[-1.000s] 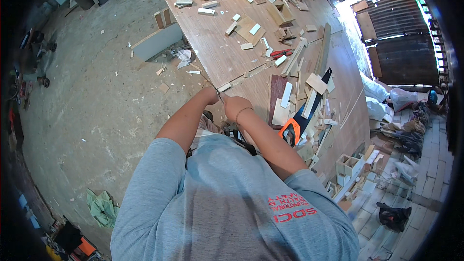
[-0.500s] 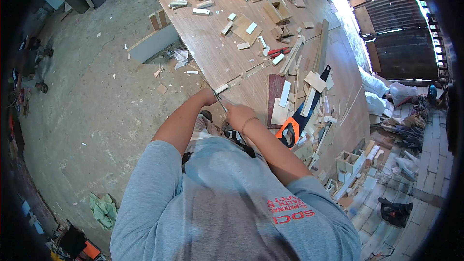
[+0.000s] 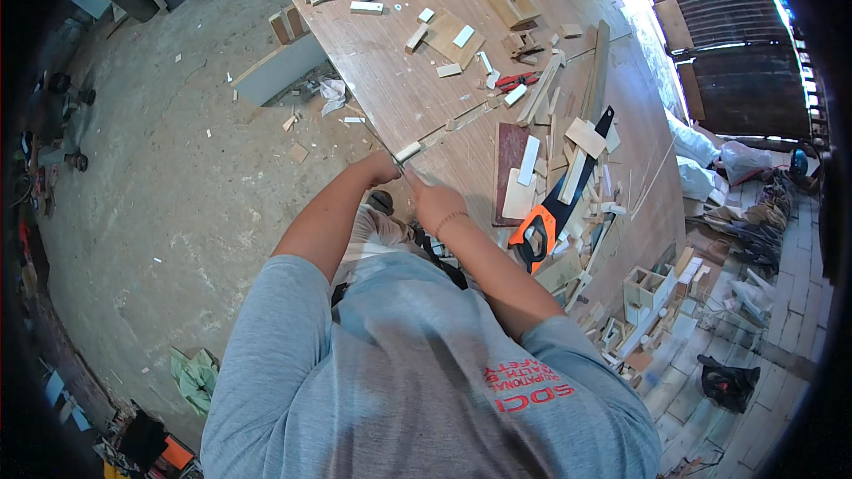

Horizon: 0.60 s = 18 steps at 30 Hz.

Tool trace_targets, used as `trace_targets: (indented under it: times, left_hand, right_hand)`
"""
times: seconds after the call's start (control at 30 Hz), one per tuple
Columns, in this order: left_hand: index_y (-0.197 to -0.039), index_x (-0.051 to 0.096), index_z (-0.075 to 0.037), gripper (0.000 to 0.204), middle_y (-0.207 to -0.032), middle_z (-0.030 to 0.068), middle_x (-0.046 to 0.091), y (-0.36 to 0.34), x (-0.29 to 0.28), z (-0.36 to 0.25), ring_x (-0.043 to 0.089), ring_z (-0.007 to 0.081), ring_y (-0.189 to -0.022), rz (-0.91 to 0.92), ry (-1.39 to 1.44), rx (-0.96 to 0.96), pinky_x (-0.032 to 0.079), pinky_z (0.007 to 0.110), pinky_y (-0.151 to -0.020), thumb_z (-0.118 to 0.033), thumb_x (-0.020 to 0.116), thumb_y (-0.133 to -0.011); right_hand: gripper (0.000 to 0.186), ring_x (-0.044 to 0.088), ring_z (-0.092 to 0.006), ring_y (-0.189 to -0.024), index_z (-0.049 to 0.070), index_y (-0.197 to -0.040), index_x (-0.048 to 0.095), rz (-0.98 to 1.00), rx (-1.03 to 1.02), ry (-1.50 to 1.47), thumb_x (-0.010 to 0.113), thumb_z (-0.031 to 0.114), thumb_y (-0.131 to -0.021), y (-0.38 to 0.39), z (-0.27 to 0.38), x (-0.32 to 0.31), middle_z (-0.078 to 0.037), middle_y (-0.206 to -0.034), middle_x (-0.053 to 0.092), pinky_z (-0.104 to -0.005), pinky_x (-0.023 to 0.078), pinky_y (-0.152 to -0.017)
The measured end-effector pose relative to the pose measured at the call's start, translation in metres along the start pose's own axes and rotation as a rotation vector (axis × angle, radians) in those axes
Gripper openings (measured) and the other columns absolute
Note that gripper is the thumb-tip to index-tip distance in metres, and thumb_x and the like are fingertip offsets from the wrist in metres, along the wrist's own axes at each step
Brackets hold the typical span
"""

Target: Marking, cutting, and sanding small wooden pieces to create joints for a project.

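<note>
— What are the hands doing?

— Both meet at the near edge of the long wooden table (image 3: 390,98). The left hand (image 3: 385,166) is curled shut beside a small pale wood block (image 3: 408,152) at that edge; it touches the block, but whether it pinches it I cannot tell. The right hand (image 3: 432,197) is closed as well, just beside the left one, and what it holds is too small to make out.

— What lies nearest them?

— A thin wood strip (image 3: 461,120) runs from the block away across the tabletop. To the right lies a dark reddish board (image 3: 510,146) with a pale slat on it, and beyond that a handsaw (image 3: 559,204) with an orange and black handle, its blade pointing away from the person.

— Any containers?

— An open wooden box (image 3: 513,5) stands far up the table; its inside is not clear from here. A small pale open-topped crate (image 3: 648,286) sits low on the right among offcuts, and appears to hold nothing I can see.

— And the surface, the room?

— The tabletop is scattered with short blocks, slats and scraps. Left of it is a grey concrete floor (image 3: 177,213) strewn with chips, with a grey plank (image 3: 277,71) lying beside the table and a green cloth (image 3: 195,377) near the person. Stacked timber and bags lie on the right.
</note>
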<state>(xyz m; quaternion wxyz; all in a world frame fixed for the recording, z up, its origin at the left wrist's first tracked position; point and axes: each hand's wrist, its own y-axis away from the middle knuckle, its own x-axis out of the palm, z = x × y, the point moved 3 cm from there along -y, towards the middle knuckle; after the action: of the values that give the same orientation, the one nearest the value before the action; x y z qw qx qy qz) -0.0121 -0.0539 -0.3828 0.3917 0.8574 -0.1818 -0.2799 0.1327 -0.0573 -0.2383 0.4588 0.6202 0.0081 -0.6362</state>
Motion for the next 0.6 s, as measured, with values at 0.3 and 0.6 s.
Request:
trace_targets:
  times: [0.3, 0.6]
  left_hand:
    - [-0.090, 0.063, 0.003, 0.029, -0.072, 0.0224, 0.064, 0.008, -0.002, -0.022, 0.063, 0.0334, -0.056, -0.106, -0.033, 0.159, 0.050, 0.043, -0.050, -0.023, 0.061, -0.079]
    - [-0.094, 0.070, -0.003, 0.027, -0.100, 0.0236, 0.065, -0.023, 0.016, 0.000, 0.064, 0.0377, -0.092, -0.281, -0.244, 0.225, 0.051, 0.043, -0.080, -0.018, 0.055, -0.079]
  right_hand:
    - [0.047, 0.065, -0.0377, -0.077, 0.020, -0.139, 0.042, 0.020, 0.124, -0.012, 0.044, 0.019, -0.092, 0.033, -0.002, -0.017, -0.021, -0.083, 0.066, -0.0492, 0.050, -0.069]
    - [0.045, 0.065, -0.0348, -0.083, 0.018, -0.133, 0.048, 0.081, 0.036, 0.089, 0.046, 0.019, -0.089, 0.020, 0.005, -0.026, -0.019, -0.088, 0.067, -0.0475, 0.051, -0.072]
